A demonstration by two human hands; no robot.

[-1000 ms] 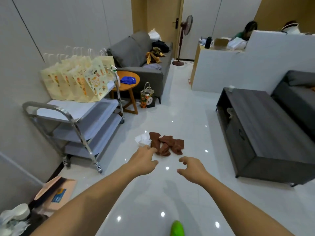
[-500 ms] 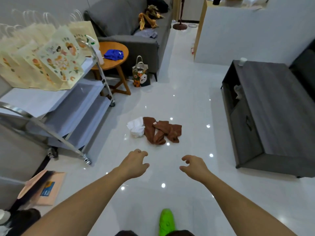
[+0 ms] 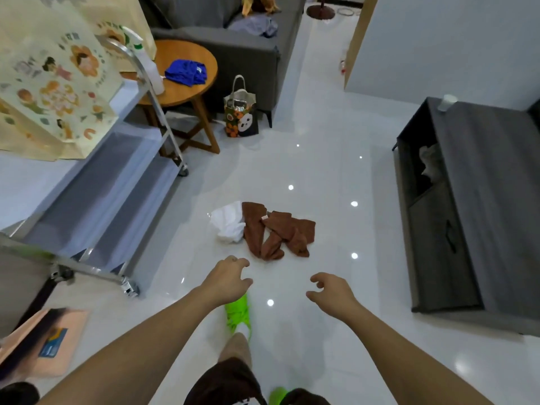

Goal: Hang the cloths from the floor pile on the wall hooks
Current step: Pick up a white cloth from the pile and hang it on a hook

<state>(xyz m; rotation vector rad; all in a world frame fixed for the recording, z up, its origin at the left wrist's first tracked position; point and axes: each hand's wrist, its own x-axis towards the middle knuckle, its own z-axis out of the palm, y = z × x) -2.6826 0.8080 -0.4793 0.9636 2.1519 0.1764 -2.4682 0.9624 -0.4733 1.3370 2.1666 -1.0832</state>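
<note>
1. Since half a second ago, the view has dropped and drawn closer to the cloth pile (image 3: 266, 229), which now lies just beyond both hands, and a green shoe (image 3: 238, 314) has stepped forward beneath the left wrist.
2. On the glossy white tiled floor (image 3: 336, 171), well apart from the furniture, the pile is a crumpled white cloth (image 3: 229, 223) touching several rumpled brown cloths (image 3: 277, 232) of a soft, towel-like weave, lying in twisted folds.
3. Nearest the pile, the left hand (image 3: 229, 277) hovers above the floor, fingers loosely curled and spread downward, gripping nothing and not touching the cloths.
4. Further right, the right hand (image 3: 331, 290) hangs in the same claw-like pose, thumb and fingers apart, holding nothing.
5. Left of the pile stands a steel trolley (image 3: 122, 185) with tubular rails, flat shelves and small castors; paper gift bags (image 3: 58, 92) printed with cartoon figures sit on its top shelf.
6. Behind the trolley is a round wooden table (image 3: 190, 83) on crossed legs, carrying a bunched blue cloth (image 3: 187, 72).
7. Beside that table, a small patterned tote bag (image 3: 241, 115) with a panda print stands on the floor against a grey fabric sofa (image 3: 233, 51).
8. At the right sits a low, dark wood-grain cabinet (image 3: 482, 200), rectangular, with a small white cup (image 3: 447, 102) on its far corner.
9. At the lower left, a flat peach-coloured box (image 3: 43, 343) lies on the floor.
</note>
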